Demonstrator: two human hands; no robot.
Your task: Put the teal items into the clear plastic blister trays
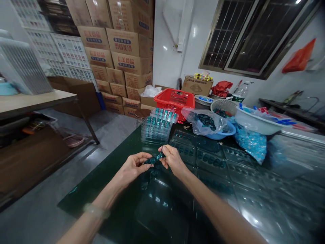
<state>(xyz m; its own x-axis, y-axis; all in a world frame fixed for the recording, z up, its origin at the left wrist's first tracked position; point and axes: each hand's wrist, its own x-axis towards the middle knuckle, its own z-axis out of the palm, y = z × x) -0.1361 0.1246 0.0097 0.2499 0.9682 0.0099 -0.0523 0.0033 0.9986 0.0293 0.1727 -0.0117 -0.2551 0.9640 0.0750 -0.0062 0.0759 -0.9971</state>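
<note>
The left hand (pixel 132 166) and the right hand (pixel 174 160) are together above the dark green workbench (pixel 127 217) — close at the fingertips, with the palms apart. Each hand pinches one item between fingers and thumb: the left hand holds one teal-wrapped piece (pixel 150 160), and the right hand holds a second teal-wrapped piece (pixel 160 156). We cannot tell whether the two pieces touch. One pale bead bracelet (pixel 96 210) sits on the left wrist.

On the bench, right of the hands, we count at least six clear moulded trays (pixel 210 159) lying flat. At the bench's far edge stands one stack of clear trays (pixel 157 128) loaded with teal pieces. Toward the far right corner of the bench are one blue basin (pixel 223 133) under one clear bag of teal pieces (pixel 203 122), one white basin (pixel 256 122) and one blue foil bag (pixel 251 144). Just beyond the bench sits one red plastic basket (pixel 174 101) — and behind that, well over a dozen stacked cardboard cartons (pixel 122 44).
</note>
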